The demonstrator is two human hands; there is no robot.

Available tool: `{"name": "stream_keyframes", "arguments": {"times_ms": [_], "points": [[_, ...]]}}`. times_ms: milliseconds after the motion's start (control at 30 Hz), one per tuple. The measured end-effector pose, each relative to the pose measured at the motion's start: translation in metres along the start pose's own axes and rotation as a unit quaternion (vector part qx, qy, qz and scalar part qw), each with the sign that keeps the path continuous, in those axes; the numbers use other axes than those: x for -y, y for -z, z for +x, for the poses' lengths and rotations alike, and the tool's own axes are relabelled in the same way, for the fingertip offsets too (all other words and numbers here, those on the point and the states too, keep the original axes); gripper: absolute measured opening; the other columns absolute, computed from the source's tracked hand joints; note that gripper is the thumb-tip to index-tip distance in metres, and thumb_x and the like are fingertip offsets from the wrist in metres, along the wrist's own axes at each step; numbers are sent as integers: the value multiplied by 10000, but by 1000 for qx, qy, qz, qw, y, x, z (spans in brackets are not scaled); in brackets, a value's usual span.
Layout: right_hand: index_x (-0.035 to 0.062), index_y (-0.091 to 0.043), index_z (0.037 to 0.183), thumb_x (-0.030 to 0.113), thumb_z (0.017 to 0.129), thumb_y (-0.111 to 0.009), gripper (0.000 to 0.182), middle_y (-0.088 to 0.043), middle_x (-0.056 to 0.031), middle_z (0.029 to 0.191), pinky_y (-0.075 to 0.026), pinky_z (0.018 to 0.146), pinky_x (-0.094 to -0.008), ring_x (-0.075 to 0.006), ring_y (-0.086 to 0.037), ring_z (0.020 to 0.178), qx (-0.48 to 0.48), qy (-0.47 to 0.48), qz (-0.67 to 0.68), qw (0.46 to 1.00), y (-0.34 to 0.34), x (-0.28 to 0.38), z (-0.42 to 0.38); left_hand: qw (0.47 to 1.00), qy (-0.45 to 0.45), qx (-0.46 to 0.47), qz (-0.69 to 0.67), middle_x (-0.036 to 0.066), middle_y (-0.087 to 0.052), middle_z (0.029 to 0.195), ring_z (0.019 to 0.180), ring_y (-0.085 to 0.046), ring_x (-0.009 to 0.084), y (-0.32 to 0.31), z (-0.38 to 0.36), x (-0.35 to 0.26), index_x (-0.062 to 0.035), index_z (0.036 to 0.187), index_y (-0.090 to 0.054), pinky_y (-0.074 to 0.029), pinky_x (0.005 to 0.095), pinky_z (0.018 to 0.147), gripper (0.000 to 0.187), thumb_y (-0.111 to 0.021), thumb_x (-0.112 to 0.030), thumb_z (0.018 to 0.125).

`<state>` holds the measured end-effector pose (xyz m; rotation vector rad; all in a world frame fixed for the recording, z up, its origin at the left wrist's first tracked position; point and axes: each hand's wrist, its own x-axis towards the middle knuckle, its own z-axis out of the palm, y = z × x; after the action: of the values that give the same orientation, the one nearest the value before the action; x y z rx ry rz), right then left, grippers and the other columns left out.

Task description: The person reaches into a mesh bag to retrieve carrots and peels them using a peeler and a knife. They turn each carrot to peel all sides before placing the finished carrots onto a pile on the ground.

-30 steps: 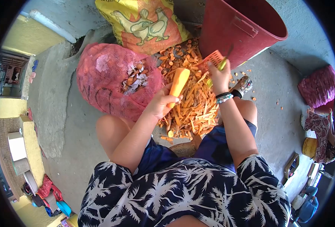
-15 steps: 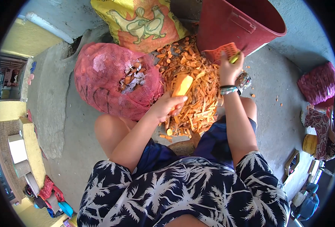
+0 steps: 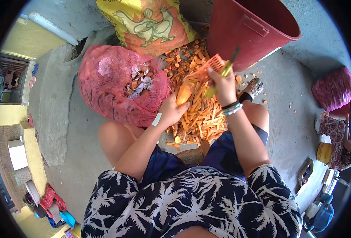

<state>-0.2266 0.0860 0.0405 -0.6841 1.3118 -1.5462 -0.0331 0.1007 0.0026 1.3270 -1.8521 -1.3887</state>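
Observation:
My left hand is closed around the lower part of a peeled carrot, whose upper end points away from me. To its right, my right hand grips a yellow-green-handled knife with its dark blade sticking up past the fist. An orange perforated plastic piece is held in the same hand, its left end over the carrot's tip in this view. Below both hands lies a heap of carrot peelings and cut bits on the floor, between my legs.
A pink mesh sack with scraps showing through a gap sits left of the heap. Behind are a yellow-and-orange printed bag and a tall red bin. My foot rests to the right. Another person is at the far right.
My right hand has come left and down, bringing the knife and orange plastic piece to the carrot. My left hand has turned, and the carrot sits slightly lower.

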Motion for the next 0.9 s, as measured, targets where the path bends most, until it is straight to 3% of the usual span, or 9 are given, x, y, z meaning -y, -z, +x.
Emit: {"name": "stream_keyframes", "arguments": {"times_ms": [67,100,133,333,400,433,567,667,900], "points": [[52,-467,998,21,750,-653,311,-565,-35,824,-424,448,-191,-85,-503,542,-135,4,-45,990,3,-11,18,994,-73,-47,66,77,-580,691,551,-562,180,-3,-2,-2,-10,999,-519,-442,299,531,299,-629,-177,777],[48,-460,979,-9,744,-645,304,-566,-39,831,-419,460,-190,-86,-509,561,-234,164,-148,947,30,-40,51,992,-71,-58,82,126,-589,704,603,-580,256,-1,-5,-13,-7,992,-507,-452,342,551,304,-625,-182,774],[54,-456,964,-16,753,-633,284,-564,-42,806,-405,445,-195,-88,-510,555,-262,86,-43,960,36,-22,53,990,-74,-70,100,174,-599,716,654,-598,332,1,-5,-19,-4,985,-494,-463,385,570,309,-622,-187,772],[80,-447,874,-6,787,-602,198,-544,-8,696,-366,399,-197,-68,-481,487,-124,76,80,986,25,-3,32,972,-143,-125,140,161,-580,706,645,-578,350,4,-1,-16,-20,950,-489,-448,402,547,287,-630,-170,751],[38,-481,967,11,772,-614,237,-585,-46,771,-422,458,-240,-111,-533,549,-134,91,-12,987,32,-11,37,973,-149,-119,134,159,-578,719,650,-574,351,7,1,-23,-22,941,-485,-448,404,554,293,-639,-172,742],[24,-500,978,26,751,-631,262,-616,-98,800,-474,561,-300,-178,-592,624,-177,291,-273,900,40,-23,48,973,-155,-114,128,157,-576,731,654,-569,352,9,0,-27,-23,931,-482,-449,406,560,299,-648,-174,734],[23,-511,1005,12,723,-629,305,-626,-166,828,-482,651,-324,-282,-629,744,-60,319,-426,844,28,10,26,961,-170,-130,177,158,-596,762,645,-585,318,15,0,-29,-9,871,-506,-448,330,575,278,-677,-168,720],[28,-513,1013,4,720,-623,314,-621,-168,826,-480,653,-318,-281,-627,750,-106,281,-310,902,30,8,27,953,-185,-147,190,169,-599,780,672,-593,338,14,1,-21,-2,826,-487,-459,360,592,294,-686,-183,708],[6,-475,1037,44,789,-627,293,-613,-71,903,-484,649,-236,-119,-590,783,-48,150,-145,977,11,6,9,983,0,-74,171,205,-609,804,753,-605,358,13,2,-14,26,940,-507,-474,401,655,377,-691,-203,704]]}}
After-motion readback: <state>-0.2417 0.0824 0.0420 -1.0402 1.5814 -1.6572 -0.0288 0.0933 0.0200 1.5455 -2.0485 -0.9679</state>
